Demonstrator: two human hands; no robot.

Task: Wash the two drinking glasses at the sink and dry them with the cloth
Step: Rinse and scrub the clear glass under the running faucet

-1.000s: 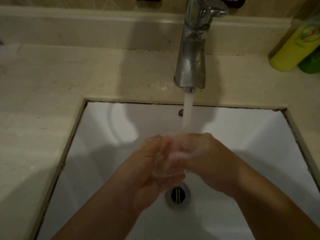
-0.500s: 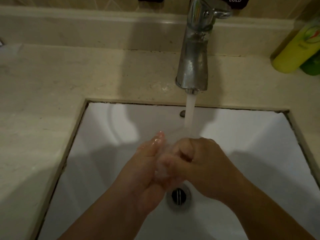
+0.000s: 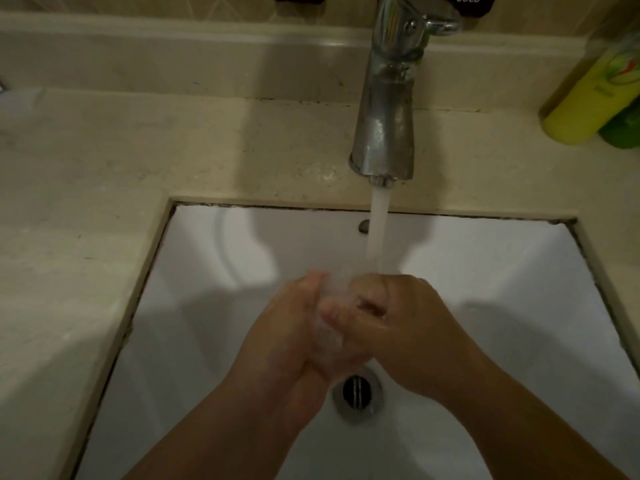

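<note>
A stream of water (image 3: 379, 230) is seen running from the chrome tap (image 3: 388, 109) onto both hands, which are pressed together over the white sink (image 3: 214, 306), above the drain (image 3: 357, 393); the left hand (image 3: 294, 341) is cupped around the right hand (image 3: 405, 327), whose fingers are curled into a loose fist; whether anything clear is gripped between them cannot be told, since only water and blur are visible there; no drinking glass can be made out; a yellow bottle (image 3: 588, 95) is stood on the beige counter (image 3: 104, 174) at far right.

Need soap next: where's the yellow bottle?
In the head view, the yellow bottle lies at the far right on the counter, beside a green bottle, right of the faucet.
</note>
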